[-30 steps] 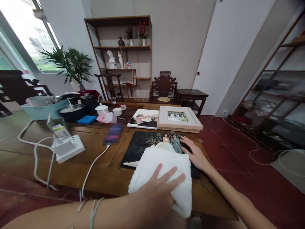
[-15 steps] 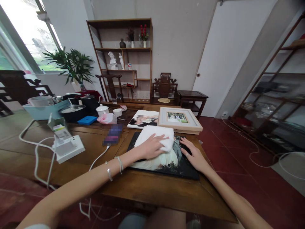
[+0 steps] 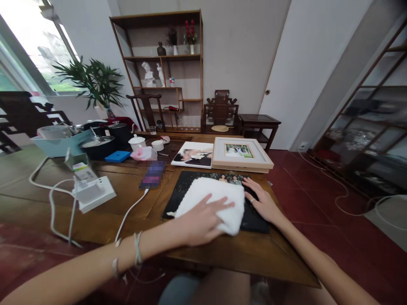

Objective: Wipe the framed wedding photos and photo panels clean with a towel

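A large dark photo print (image 3: pixel 254 216) of a couple lies flat on the low wooden table (image 3: pixel 121 199). A white folded towel (image 3: pixel 219 195) rests on the print. My left hand (image 3: pixel 200 220) lies on the towel with fingers stretched out, pressing it against the print. My right hand (image 3: pixel 262 203) rests flat on the print's right side, fingers spread, with a ring on one finger. Much of the picture is hidden under the towel.
Behind the print lie a light wooden picture frame (image 3: pixel 243 153) and an unframed photo (image 3: pixel 193 154). A phone (image 3: pixel 152 174) with a white cable, a white power strip (image 3: pixel 93 192), pots and teaware (image 3: pixel 98 146) sit to the left. A shelf unit (image 3: pixel 165 72) stands at the wall.
My left hand has slid the towel from the print's far edge back toward me, after pushing it away from the near edge. My right hand stayed flat on the print's right side.
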